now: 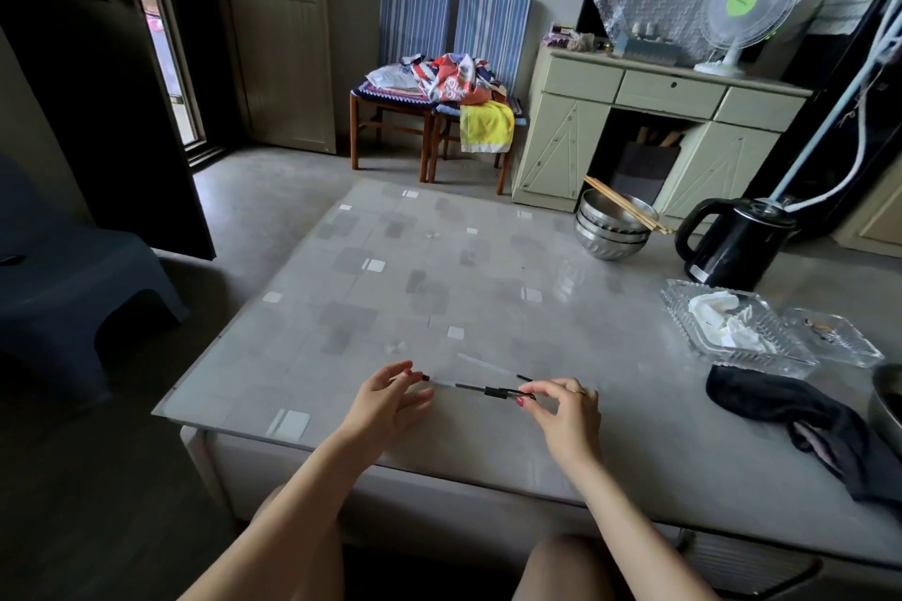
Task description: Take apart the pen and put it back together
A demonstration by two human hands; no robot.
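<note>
Pen (481,388) spans both hands near the table (390,268) edge: right hand (566,410) pinches it, left hand (390,398) loosely open. Disassembly seems underway; next, pull the ends apart.

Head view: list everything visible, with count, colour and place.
pen: one, clear and black, held between both hands
loose pen part: one, clear, on table behind pen
table: one, grey
steel bowls: stack, far right, chopsticks on top
kettle: one, black, right
glass trays: two, clear, right
dark cloth: one, right edge
chairs: two, blue-striped, back wall
fan: one, white, on cabinet
left hand: at pen's left end
right hand: pinching pen's right end
</note>
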